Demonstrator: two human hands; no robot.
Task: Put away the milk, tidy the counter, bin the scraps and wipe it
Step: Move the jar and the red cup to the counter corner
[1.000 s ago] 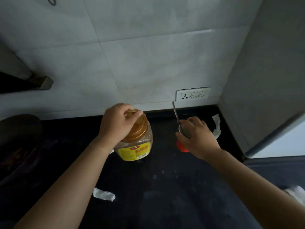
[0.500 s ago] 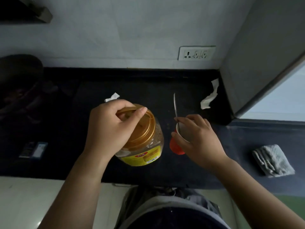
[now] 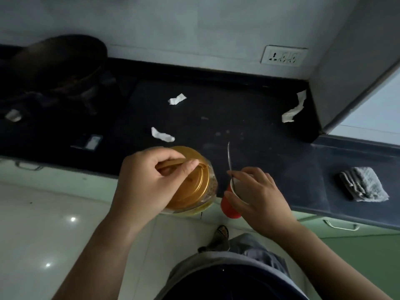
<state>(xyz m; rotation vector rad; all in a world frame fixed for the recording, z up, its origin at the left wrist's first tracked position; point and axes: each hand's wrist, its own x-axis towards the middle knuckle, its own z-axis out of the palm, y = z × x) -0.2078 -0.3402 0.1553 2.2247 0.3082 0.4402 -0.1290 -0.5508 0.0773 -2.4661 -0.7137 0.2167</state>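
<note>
Dark counter (image 3: 238,100) holds paper scraps (image 3: 162,134), folded cloth (image 3: 363,187).

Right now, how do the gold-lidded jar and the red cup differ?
The jar is wider than the cup. The jar is closed by a gold lid; the cup is open, with a spoon standing in it. The left hand grips the jar from above by the lid's handle; the right hand holds the cup around its rim. Both are held at the counter's front edge.
</note>
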